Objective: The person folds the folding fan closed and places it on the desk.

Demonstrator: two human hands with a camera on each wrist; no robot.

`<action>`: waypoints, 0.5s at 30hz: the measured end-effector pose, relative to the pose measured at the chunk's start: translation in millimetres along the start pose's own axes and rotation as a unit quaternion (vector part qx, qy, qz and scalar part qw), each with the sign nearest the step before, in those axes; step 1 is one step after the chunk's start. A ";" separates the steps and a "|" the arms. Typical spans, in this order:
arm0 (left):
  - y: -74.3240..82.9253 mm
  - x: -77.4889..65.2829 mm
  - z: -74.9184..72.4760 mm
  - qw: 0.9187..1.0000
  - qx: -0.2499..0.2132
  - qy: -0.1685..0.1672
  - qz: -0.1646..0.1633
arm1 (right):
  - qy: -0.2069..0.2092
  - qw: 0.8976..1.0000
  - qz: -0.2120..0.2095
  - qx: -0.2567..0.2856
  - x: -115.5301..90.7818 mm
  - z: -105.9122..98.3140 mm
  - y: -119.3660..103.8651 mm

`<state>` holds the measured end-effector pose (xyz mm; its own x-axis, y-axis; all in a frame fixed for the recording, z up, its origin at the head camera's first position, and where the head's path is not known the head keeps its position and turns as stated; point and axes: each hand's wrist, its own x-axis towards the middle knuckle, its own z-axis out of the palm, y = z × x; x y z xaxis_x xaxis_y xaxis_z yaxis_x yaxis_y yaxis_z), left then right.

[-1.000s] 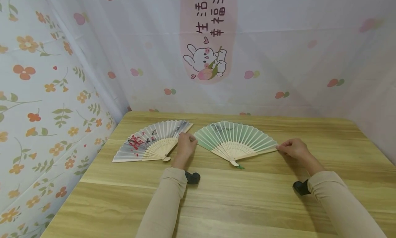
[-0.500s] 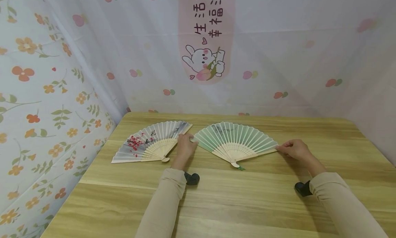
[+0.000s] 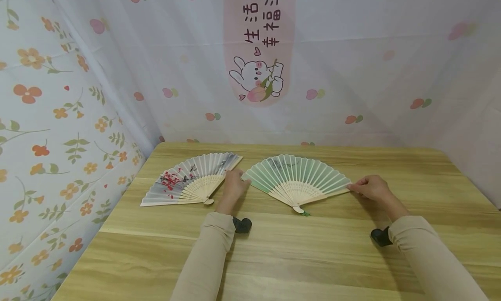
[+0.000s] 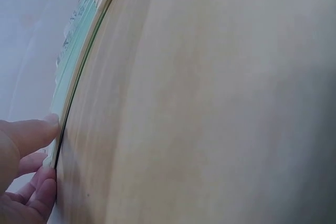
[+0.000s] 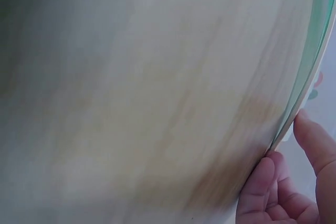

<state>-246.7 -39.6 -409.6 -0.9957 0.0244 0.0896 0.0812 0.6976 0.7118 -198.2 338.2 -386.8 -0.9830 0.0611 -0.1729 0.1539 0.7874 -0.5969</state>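
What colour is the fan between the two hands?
The fan is pale green, with cream ribs and a greyish drawing; the head view shows it best.

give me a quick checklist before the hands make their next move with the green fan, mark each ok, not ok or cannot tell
1. Left hand has the left end of the green folding fan: ok, pinched between thumb and fingers.
2. Right hand has its right end: ok, pinched likewise.
3. Green folding fan spread open: ok, pleats fanned out.
4. Green cord away from both hands: ok, it lies by the pivot.
5. Left hand clear of the grey blossom-print fan: cannot tell, it overlaps that fan's right edge in the head view.
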 end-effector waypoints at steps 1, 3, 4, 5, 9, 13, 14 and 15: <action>0.6 -0.7 -0.4 1.000 0.001 0.001 0.004 | 0.001 1.000 -0.002 0.001 -0.3 -0.2 0.0; 1.3 -0.9 -1.4 1.000 -0.003 0.002 0.003 | 0.002 1.000 -0.005 0.003 -0.8 -0.3 0.4; 0.8 -0.6 -1.3 1.000 -0.008 0.005 0.006 | 0.002 1.000 -0.007 0.004 -1.3 -0.7 1.0; -1.0 0.9 -0.3 1.000 -0.010 0.005 0.006 | 0.002 1.000 -0.009 0.007 -1.9 -0.9 1.5; -23.4 17.4 14.1 1.000 -0.010 0.018 0.024 | -0.003 1.000 -0.013 0.019 -3.2 -1.1 5.7; -73.3 51.4 50.2 0.997 0.007 0.048 0.063 | -0.010 0.999 -0.008 0.037 -4.5 -1.1 8.9; -86.2 60.8 59.2 0.998 -0.002 0.040 0.057 | -0.012 0.999 -0.005 0.043 -4.8 -1.1 9.3; -87.5 62.3 58.1 0.998 -0.014 0.027 0.047 | -0.012 0.999 -0.003 0.047 -5.3 -1.1 9.3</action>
<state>-318.4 -57.5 -506.8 -0.9799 0.0501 0.1930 0.1758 0.6739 0.7176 -191.7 345.9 -390.5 -0.9813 0.0410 -0.1880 0.1584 0.7268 -0.6684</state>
